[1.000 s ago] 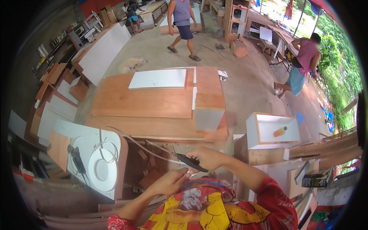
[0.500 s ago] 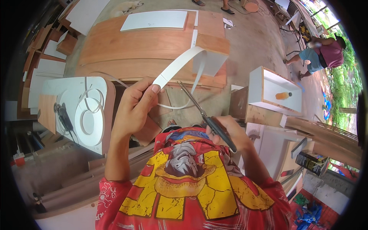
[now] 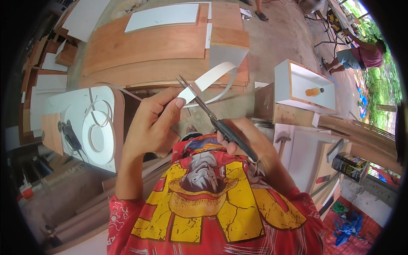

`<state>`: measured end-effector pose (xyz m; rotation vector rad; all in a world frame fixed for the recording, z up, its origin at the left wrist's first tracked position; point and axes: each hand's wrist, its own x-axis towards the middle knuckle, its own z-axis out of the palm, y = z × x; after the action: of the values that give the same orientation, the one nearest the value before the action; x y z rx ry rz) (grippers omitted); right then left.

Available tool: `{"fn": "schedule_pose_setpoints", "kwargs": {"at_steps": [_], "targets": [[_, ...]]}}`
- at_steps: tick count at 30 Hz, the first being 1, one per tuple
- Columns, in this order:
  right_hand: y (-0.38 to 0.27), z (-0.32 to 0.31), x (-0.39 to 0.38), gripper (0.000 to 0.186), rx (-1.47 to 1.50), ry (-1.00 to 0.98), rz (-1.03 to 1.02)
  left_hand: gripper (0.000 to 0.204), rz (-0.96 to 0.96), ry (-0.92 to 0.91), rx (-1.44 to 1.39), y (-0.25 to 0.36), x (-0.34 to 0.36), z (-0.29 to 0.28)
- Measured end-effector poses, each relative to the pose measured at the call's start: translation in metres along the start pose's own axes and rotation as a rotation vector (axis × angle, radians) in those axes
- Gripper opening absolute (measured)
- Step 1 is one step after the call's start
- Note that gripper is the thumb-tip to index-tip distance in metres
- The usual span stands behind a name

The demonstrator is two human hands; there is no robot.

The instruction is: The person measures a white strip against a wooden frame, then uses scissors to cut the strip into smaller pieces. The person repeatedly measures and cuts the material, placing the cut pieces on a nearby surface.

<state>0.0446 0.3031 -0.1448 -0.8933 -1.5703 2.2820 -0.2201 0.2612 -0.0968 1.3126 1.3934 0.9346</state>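
Observation:
My left hand pinches a white edge-banding strip between thumb and fingers. From there the strip loops out and curls back behind the hand. My right hand is closed round the black handles of a pair of scissors. The slightly parted blades cross the strip close to my left fingertips; whether they have cut into it I cannot tell. On a white board to my left lies the roll of white banding, next to a black corded tool.
Plywood sheets lie ahead, with a white panel on top. At the right, an open white box holds an orange bottle. A hammer rests on a panel nearby. Another person stands at the far right.
The scissors have moved left and up, from beside the strip to across it near my left fingers. The strip's loop has become smaller and lower.

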Motion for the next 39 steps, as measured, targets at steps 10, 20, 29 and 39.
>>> {"fn": "schedule_pose_setpoints", "kwargs": {"at_steps": [10,20,29,39], "targets": [[0.0,0.0,0.007,0.03,-0.327,0.09,-0.124,0.033,-0.015,-0.006,-0.066,0.0,-0.003,-0.001],[-0.002,0.0,0.01,0.023,-0.35,0.096,-0.159,0.03,-0.048,0.039,-0.111,-0.003,-0.003,0.003],[0.003,-0.002,0.009,0.033,-0.462,0.108,-0.164,0.029,-0.076,0.036,-0.081,-0.011,-0.003,0.004],[0.009,0.001,0.006,0.034,-0.438,0.115,-0.25,0.03,-0.087,0.013,-0.151,-0.02,-0.01,0.005]]}}
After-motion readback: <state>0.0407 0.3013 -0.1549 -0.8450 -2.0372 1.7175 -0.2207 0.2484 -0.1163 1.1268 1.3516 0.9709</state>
